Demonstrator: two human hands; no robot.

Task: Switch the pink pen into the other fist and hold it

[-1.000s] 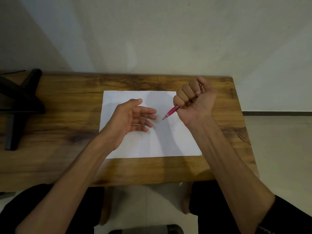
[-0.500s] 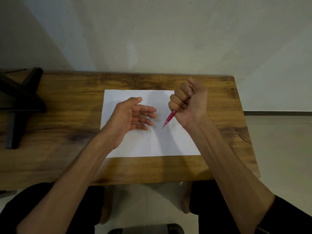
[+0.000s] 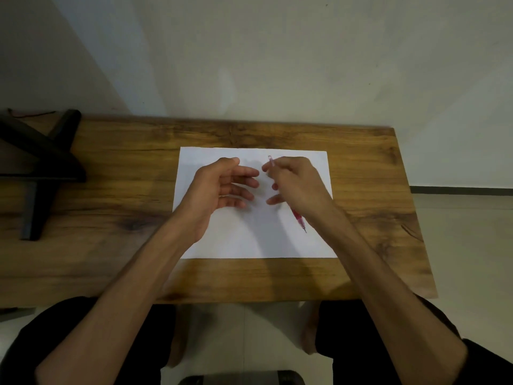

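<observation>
The right hand holds a red pen in a loose grip. The pen runs under the hand, so only its two ends show: a pale top end poking out by the fingertips near the middle of the frame, and the red tip end sticking out below the wrist, pointing to the lower right. A moment ago this hand was a tight fist turned up, with the pen tip pointing left and down at the sheet. Now the hand has rolled over, the fingers have spread, and the pen has swung right round. It looks like the pen is being turned about in the fingers, not used for writing.

The left hand is open and holds nothing. Its fingers reach toward the right hand but do not touch it. It has hardly moved.

Both hands hover over a white sheet of paper in the middle of the wooden worktop. A dark stand sits at the left edge.

The right hand is blurred, so it is hard to tell which fingers pinch the pen. The middle of the pen is hidden. The stand is cut off at the left
</observation>
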